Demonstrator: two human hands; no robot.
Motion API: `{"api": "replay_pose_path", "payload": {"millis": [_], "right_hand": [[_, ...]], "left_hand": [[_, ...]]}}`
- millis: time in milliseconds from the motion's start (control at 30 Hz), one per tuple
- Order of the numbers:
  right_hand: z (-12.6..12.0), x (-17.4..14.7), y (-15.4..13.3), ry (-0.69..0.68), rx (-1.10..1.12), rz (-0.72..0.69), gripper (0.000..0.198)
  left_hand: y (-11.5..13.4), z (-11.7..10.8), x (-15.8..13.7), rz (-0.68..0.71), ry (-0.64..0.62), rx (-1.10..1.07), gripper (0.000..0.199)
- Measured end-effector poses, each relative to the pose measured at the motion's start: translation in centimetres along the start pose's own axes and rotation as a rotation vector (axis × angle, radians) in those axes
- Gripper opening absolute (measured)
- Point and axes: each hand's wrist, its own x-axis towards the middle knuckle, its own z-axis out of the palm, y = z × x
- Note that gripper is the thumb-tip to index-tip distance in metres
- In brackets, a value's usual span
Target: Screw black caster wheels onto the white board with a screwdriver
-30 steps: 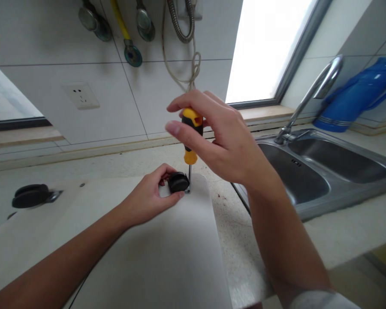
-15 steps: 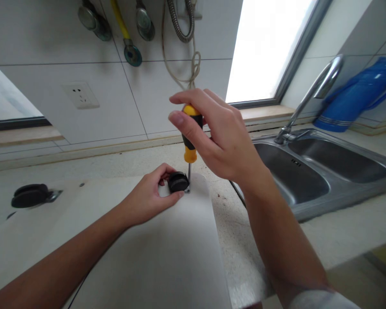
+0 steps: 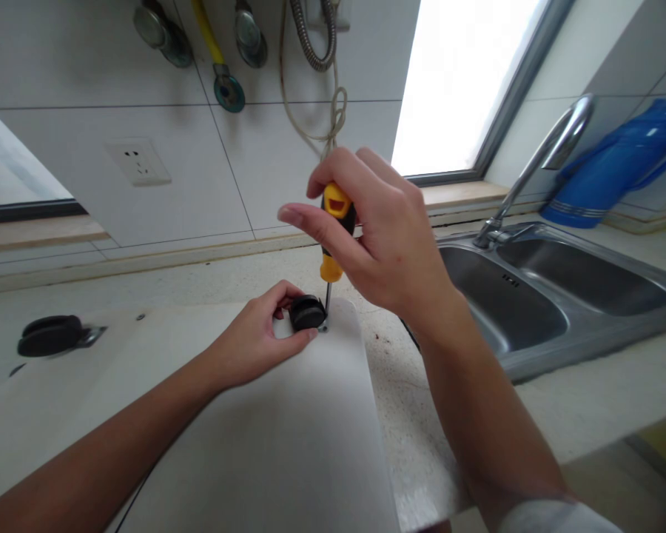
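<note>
My right hand [image 3: 380,226] is wrapped around the handle of a yellow and black screwdriver [image 3: 331,266], its thumb stretched out to the left. The metal shaft points down to the plate of a black caster wheel [image 3: 307,313] near the corner of a white board [image 3: 288,429]. Around that caster, my left hand [image 3: 266,329] is closed, thumb in front and fingers behind, steadying it against the board. A second black caster [image 3: 51,335] with a metal plate sits at the board's left side. The screw under the screwdriver's tip is too small to make out.
To the right, a double steel sink [image 3: 533,296] with a tap [image 3: 560,137] is set in the speckled counter [image 3: 405,400]. Behind it stands a blue thermos jug [image 3: 621,163]. A socket [image 3: 138,161], a yellow hose [image 3: 209,37] and a looped cord [image 3: 337,115] are on the tiled wall.
My right hand has turned around the screwdriver handle, its thumb extending further left and forefinger curling back. The handle leans slightly more to the right. My left hand and the caster stay put.
</note>
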Motion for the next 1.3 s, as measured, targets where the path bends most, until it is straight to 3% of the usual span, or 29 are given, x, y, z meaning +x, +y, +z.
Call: {"api": "replay_pose_path", "payload": {"millis": [167, 233, 300, 400, 500, 567, 700, 767, 867, 967, 1033, 1200, 1300], "right_hand": [[-1.0, 0.3, 1.3, -0.274, 0.426, 0.013, 0.043], [-1.3, 0.5, 1.9, -0.318, 0.54, -0.023, 0.04], [-1.2, 0.6, 2.0, -0.246, 0.462, -0.046, 0.032], [-0.5, 0.4, 1.0, -0.008, 0.081, 0.0, 0.032], [-0.1, 0.1, -0.1, 0.029, -0.126, -0.011, 0.036], [-0.3, 0.0, -0.3, -0.054, -0.051, -0.011, 0.032], [-1.7, 0.3, 0.7, -0.27, 0.417, 0.019, 0.035], [-2.1, 0.5, 1.2, -0.32, 0.52, 0.0, 0.035], [-1.9, 0.6, 0.9, -0.162, 0.214, -0.01, 0.025], [-1.3, 0.5, 0.1, -0.003, -0.072, -0.013, 0.029], [-1.3, 0.3, -0.3, -0.056, -0.02, -0.015, 0.029], [-2.6, 0.2, 0.5, -0.343, 0.388, 0.056, 0.043], [-2.2, 0.3, 0.7, -0.315, 0.361, 0.024, 0.039]], "left_hand": [[-0.2, 0.0, 0.0, 0.0, -0.005, 0.012, 0.038], [-0.1, -0.1, 0.0, -0.003, -0.009, 0.022, 0.038], [0.0, -0.1, 0.0, -0.008, -0.007, 0.029, 0.038], [0.1, -0.1, 0.1, -0.014, -0.006, 0.024, 0.038], [0.0, 0.0, 0.1, -0.004, -0.007, 0.002, 0.037], [0.0, 0.0, 0.1, 0.0, -0.006, -0.006, 0.037], [-0.1, 0.0, 0.0, -0.001, -0.007, -0.006, 0.037], [-0.1, 0.0, 0.0, -0.004, -0.01, -0.001, 0.037], [-0.1, 0.0, 0.0, -0.012, -0.009, 0.006, 0.038], [-0.1, 0.0, 0.0, -0.012, -0.011, -0.009, 0.039], [-0.1, 0.1, 0.1, -0.01, -0.014, -0.022, 0.038], [-0.1, 0.1, 0.1, -0.008, -0.017, -0.018, 0.037], [-0.1, 0.0, 0.1, -0.006, -0.02, -0.02, 0.037]]}}
